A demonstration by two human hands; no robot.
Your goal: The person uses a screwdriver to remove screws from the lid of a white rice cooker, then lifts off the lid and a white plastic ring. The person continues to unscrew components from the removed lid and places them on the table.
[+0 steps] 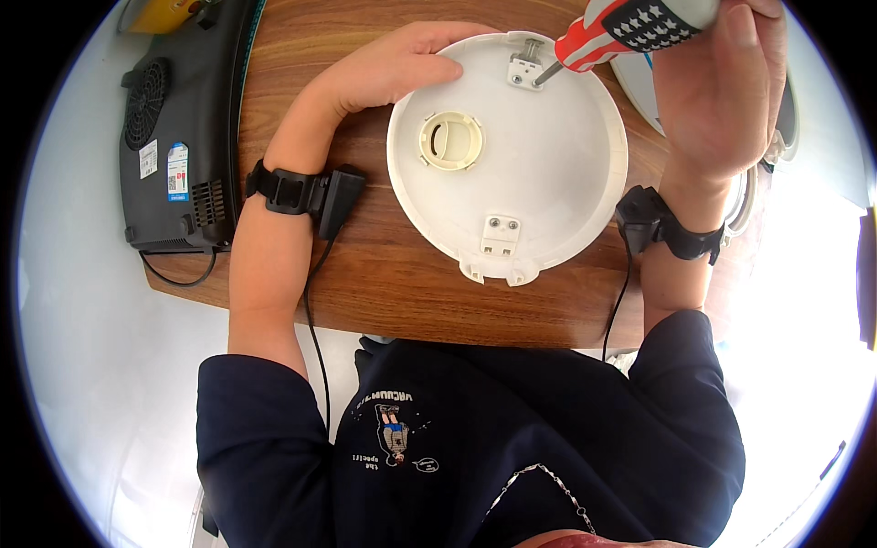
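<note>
A round white plastic lid lies on the table with its inner side up. My left hand grips its upper left rim, the thumb over the edge and the other fingers partly hidden. In my right hand is a screwdriver with a red, white and dark star-patterned handle. Its shaft slants down to the right-hand screw of a small white hinge bracket at the lid's far edge. A second bracket with two screws sits near the close edge. Left of centre is a cream round vent cap.
On the left of the wooden table stands a black appliance with a fan grille and a cord. A yellow item shows behind it. Another pale round part lies partly under my right hand. Cables hang from black wrist-worn devices.
</note>
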